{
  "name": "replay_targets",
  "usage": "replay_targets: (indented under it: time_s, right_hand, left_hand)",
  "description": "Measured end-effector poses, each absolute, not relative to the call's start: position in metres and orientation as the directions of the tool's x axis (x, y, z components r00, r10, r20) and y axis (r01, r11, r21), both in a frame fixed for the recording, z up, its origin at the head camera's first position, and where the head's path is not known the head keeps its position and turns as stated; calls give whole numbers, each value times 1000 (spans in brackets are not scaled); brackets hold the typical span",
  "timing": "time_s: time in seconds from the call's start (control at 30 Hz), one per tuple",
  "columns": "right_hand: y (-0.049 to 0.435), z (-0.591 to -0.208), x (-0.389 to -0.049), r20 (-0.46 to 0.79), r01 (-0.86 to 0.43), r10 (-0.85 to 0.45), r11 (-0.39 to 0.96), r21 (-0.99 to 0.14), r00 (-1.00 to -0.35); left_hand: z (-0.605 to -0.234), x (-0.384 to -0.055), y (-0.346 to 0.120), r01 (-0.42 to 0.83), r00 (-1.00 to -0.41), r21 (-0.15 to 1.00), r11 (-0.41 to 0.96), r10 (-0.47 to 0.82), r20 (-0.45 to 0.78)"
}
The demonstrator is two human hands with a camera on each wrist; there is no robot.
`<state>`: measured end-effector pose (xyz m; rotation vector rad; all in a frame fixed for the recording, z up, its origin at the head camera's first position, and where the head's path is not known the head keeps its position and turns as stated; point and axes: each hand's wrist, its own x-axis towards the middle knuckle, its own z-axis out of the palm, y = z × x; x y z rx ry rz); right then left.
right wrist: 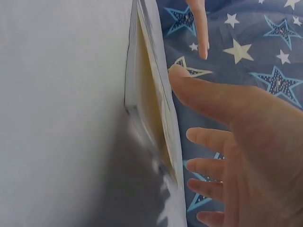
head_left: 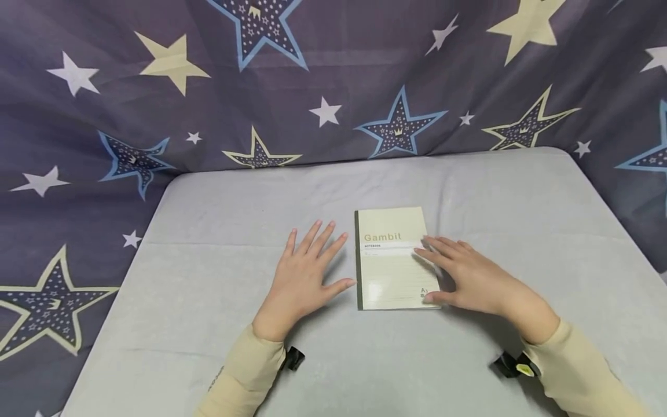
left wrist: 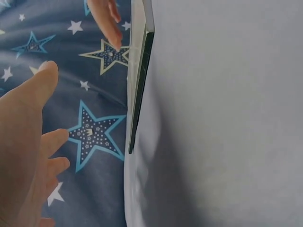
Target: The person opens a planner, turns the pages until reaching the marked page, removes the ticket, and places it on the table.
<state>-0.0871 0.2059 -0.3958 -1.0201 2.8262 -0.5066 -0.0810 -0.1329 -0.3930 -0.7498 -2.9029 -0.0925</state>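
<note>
A closed-looking cream notebook [head_left: 391, 275] with a dark spine and the word "Gambit" on its cover lies on the grey-covered surface [head_left: 234, 208]. To the left of the spine, my left hand [head_left: 304, 278] is spread with its fingers apart and holds nothing. My right hand [head_left: 474, 275] reaches over the notebook's right edge, fingers loosely extended and thumb near the lower right corner. From the right wrist, the notebook's cover [right wrist: 163, 109] stands slightly apart from the part beneath along that edge, with the thumb close above it. The left wrist view shows the dark spine [left wrist: 142, 85] edge-on.
Behind and beside the surface hangs a dark cloth [head_left: 344, 69] printed with stars. Black straps [head_left: 294, 359] show at both wrists, below beige sleeves [head_left: 242, 370]. The notebook lies near the middle of the surface, whose back edge meets the cloth.
</note>
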Motion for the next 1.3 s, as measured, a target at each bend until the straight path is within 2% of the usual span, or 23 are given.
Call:
replay_targets:
  time_s: [0.43, 0.6, 0.73, 0.87, 1.03, 1.3]
  right_hand:
    - [207, -393, -76, -16, -652, -691, 690, -316, -723]
    - [212, -398, -73, 43, -670, -697, 667, -326, -715]
    - [216, -401, -71, 147, -701, -699, 632, -330, -700]
    - [218, -402, -72, 293, -771, -714, 570, -284, -636]
    - [217, -402, -77, 459, -855, -725, 475, -207, -514]
    - [209, -399, -82, 629, -925, -693, 358, -125, -353]
  left_hand:
    - [-395, -81, -139, 484, -873, 42, 874, 479, 93]
    - [-394, -83, -140, 493, -868, 57, 868, 487, 93]
    - [-394, -84, -140, 495, -868, 63, 867, 488, 94]
    - [-394, -85, -141, 495, -867, 62, 866, 488, 100]
    - [-394, -84, -141, 498, -866, 87, 863, 490, 97]
    - [-391, -82, -140, 497, -867, 105, 861, 491, 82]
